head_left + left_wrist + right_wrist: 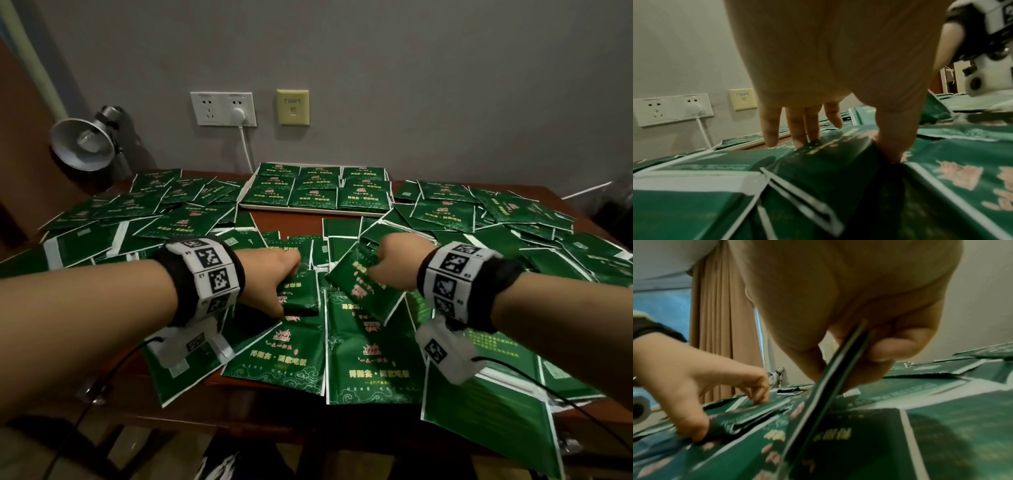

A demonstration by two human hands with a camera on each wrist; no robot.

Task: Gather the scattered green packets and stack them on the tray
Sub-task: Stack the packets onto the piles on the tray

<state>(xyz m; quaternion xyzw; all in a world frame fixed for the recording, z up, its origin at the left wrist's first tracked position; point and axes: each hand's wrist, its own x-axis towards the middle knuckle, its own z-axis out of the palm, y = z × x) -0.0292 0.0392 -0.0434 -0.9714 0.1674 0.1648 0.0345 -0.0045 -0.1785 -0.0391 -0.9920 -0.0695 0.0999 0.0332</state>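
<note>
Green packets with white edges lie scattered all over the brown table [291, 224]. A white tray [308, 210] at the back centre holds neat rows of packets [313, 197]. My left hand [291, 287] pinches one packet [301, 294] lying on the pile; in the left wrist view its thumb [894, 142] and fingers [803, 129] squeeze the packet [828, 155] so that it bows upward. My right hand [373, 267] grips a tilted packet [363, 291] just right of the left hand; the right wrist view shows it edge-on [838, 369] between thumb [890, 348] and fingers, looking like a thin stack.
A metal desk lamp [84, 144] stands at the back left. Wall sockets [222, 109] with a white plug and cable sit behind the tray. Packets [486, 411] overhang the table's front edge at the right. Cables run from both wrist cameras.
</note>
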